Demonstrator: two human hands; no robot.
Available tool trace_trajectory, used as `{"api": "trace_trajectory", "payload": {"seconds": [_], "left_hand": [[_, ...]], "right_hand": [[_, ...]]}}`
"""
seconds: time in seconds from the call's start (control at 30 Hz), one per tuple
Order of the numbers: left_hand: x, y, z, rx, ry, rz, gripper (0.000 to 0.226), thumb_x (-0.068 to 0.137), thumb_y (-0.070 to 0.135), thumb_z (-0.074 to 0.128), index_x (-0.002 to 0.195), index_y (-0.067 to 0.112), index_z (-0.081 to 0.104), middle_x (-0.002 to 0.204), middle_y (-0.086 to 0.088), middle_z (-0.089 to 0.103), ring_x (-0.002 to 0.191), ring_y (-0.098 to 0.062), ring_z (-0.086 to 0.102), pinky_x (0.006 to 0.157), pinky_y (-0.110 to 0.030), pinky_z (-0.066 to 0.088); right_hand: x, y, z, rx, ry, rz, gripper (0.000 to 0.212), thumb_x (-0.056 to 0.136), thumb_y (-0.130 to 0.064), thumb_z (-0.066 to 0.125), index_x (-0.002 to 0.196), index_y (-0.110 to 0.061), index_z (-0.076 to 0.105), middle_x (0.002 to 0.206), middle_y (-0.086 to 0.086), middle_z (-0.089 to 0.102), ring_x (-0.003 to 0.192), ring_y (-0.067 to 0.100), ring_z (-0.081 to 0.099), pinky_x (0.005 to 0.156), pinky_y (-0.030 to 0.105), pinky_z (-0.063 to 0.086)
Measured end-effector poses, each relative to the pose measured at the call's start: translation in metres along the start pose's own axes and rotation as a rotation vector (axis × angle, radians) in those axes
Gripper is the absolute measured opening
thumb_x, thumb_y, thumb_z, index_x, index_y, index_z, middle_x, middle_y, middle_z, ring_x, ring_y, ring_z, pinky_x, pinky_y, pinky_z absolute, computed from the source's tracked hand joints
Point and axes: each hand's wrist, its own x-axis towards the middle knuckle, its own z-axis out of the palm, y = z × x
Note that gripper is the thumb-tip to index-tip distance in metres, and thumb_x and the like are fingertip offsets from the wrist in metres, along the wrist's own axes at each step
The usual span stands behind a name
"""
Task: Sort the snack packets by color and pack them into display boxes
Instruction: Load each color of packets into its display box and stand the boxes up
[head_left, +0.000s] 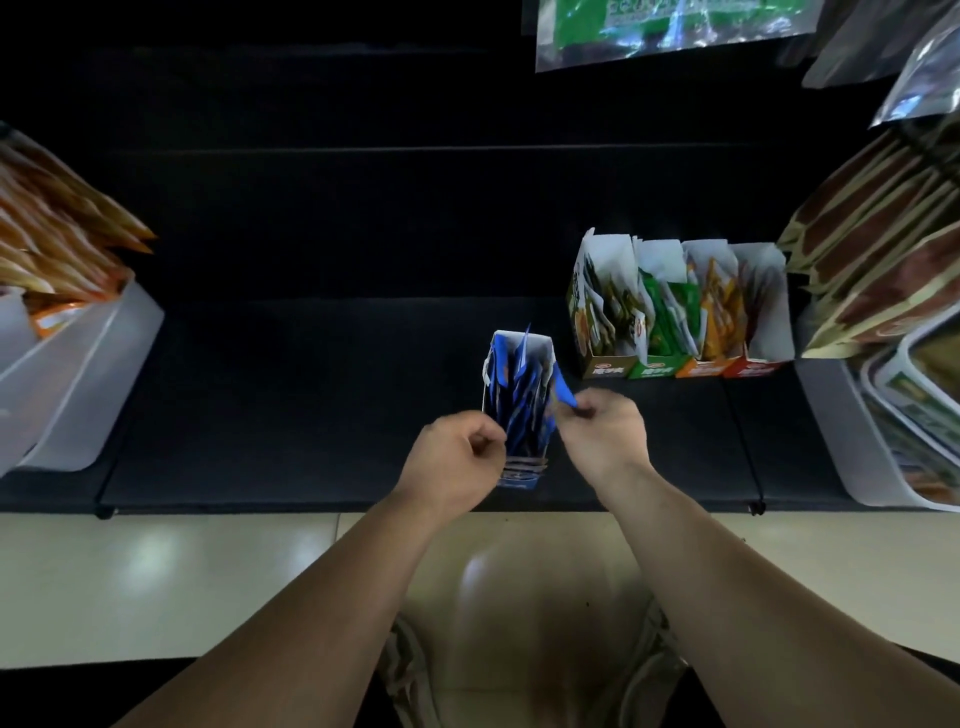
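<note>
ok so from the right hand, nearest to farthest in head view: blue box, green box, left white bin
1. blue box, just left of the right hand, which pinches a blue packet
2. green box, in the row up right
3. white bin, far left

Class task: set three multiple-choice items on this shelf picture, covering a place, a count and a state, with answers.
1. Where is the blue box relative to the row of boxes? A. left, nearer the person B. right C. on top
2. How many boxes form that row? A. two B. four C. six
3. What is the right hand doing? A. lying flat B. pinching a blue packet C. hanging empty
Answers: 1 A, the row sits farther back to its right; 2 B, olive, green, orange and red fronts show; 3 B, its grip closes on the packet's top.
</note>
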Motion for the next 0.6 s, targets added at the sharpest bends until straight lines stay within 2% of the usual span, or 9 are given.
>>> {"api": "trace_trajectory", "payload": {"seconds": [0.17, 0.27, 0.37, 0.43, 0.5, 0.57, 0.6], "left_hand": [[-0.003, 0.006, 0.005, 0.039, 0.031, 0.125, 0.02, 0.086, 0.0, 0.067, 0.094, 0.015, 0.077, 0.083, 0.009, 0.074, 0.078, -0.005, 0.071, 0.076, -0.024, 0.06], [-0.006, 0.013, 0.011, 0.007, 0.025, 0.11, 0.027, 0.086, -0.004, 0.063, 0.1, 0.016, 0.074, 0.092, 0.005, 0.073, 0.078, -0.009, 0.07, 0.08, -0.031, 0.06], [-0.011, 0.02, 0.007, -0.06, 0.047, 0.047, 0.045, 0.091, 0.012, 0.068, 0.132, 0.029, 0.06, 0.119, 0.009, 0.064, 0.081, -0.007, 0.072, 0.085, -0.033, 0.06], [-0.014, 0.029, 0.003, -0.168, 0.029, -0.023, 0.059, 0.09, 0.028, 0.076, 0.141, 0.038, 0.049, 0.121, 0.016, 0.059, 0.082, -0.004, 0.073, 0.085, -0.03, 0.06], [-0.017, 0.034, 0.001, -0.236, -0.036, -0.057, 0.05, 0.091, 0.031, 0.077, 0.136, 0.032, 0.056, 0.119, 0.015, 0.061, 0.08, 0.0, 0.071, 0.077, -0.021, 0.057], [-0.021, 0.036, 0.003, -0.289, -0.115, -0.041, 0.021, 0.098, 0.02, 0.07, 0.119, 0.018, 0.067, 0.106, 0.009, 0.07, 0.071, 0.005, 0.068, 0.066, -0.013, 0.05], [-0.022, 0.035, 0.004, -0.297, -0.119, -0.025, 0.012, 0.1, 0.016, 0.066, 0.112, 0.013, 0.07, 0.098, 0.008, 0.073, 0.071, 0.007, 0.066, 0.068, -0.015, 0.05]], "right_hand": [[-0.018, -0.015, -0.007, 0.177, 0.185, -0.127, 0.006, 0.104, -0.02, 0.05, 0.1, -0.015, 0.051, 0.078, -0.004, 0.055, 0.064, 0.009, 0.052, 0.056, 0.028, 0.037], [-0.026, -0.03, -0.018, 0.173, 0.199, -0.26, 0.008, 0.107, -0.023, 0.048, 0.104, -0.016, 0.045, 0.076, -0.004, 0.053, 0.062, 0.012, 0.05, 0.058, 0.032, 0.038], [-0.031, -0.043, -0.036, 0.036, 0.153, -0.448, 0.004, 0.107, -0.021, 0.049, 0.104, -0.019, 0.048, 0.075, -0.004, 0.055, 0.061, 0.013, 0.05, 0.054, 0.035, 0.042], [-0.036, -0.046, -0.043, -0.083, 0.063, -0.572, 0.002, 0.106, -0.021, 0.054, 0.104, -0.021, 0.055, 0.068, -0.005, 0.058, 0.057, 0.011, 0.05, 0.051, 0.032, 0.041], [-0.041, -0.044, -0.042, -0.123, -0.007, -0.616, 0.004, 0.103, -0.02, 0.059, 0.1, -0.021, 0.06, 0.066, -0.003, 0.061, 0.057, 0.013, 0.053, 0.051, 0.032, 0.043], [-0.045, -0.038, -0.037, -0.076, -0.035, -0.577, 0.004, 0.102, -0.02, 0.062, 0.099, -0.021, 0.063, 0.071, 0.002, 0.065, 0.064, 0.023, 0.059, 0.054, 0.038, 0.048], [-0.047, -0.036, -0.034, -0.04, -0.029, -0.55, 0.003, 0.102, -0.02, 0.064, 0.099, -0.022, 0.064, 0.075, 0.004, 0.068, 0.069, 0.024, 0.064, 0.058, 0.04, 0.052]]}}
